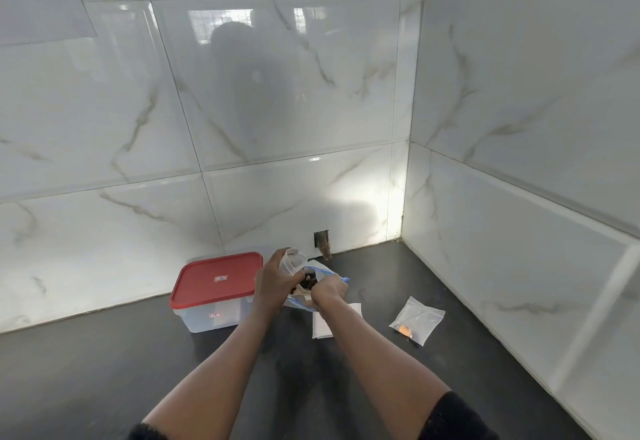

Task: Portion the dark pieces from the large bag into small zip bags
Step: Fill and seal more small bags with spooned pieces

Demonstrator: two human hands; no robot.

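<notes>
Nearest, flat white sheets point(322, 328) on the black table point(381, 377), half hidden under the right forearm; beside them a small zip bag point(417, 320), contents unclear. Beyond, right hand point(329, 290) gripping the rim of the large bag point(323, 272), dark pieces point(309, 281) barely showing inside; left hand point(277, 280) curled round a small clear item point(292, 261), bag or cup, cannot tell. Left, red-lidded tub point(216, 287).

A clear plastic rectangular storage box point(211, 315) with a red snap-on lid point(207, 287) sits on the dark, matte tabletop point(104, 370), close to the back wall. A small red-and-white label point(220, 278) is on the lid and another point(215, 315) on the front side. Glossy white marble-veined tiles point(138, 110) cover both walls meeting at the corner. A small rough rectangular hole point(321, 240) breaks the back wall's bottom tile.
</notes>
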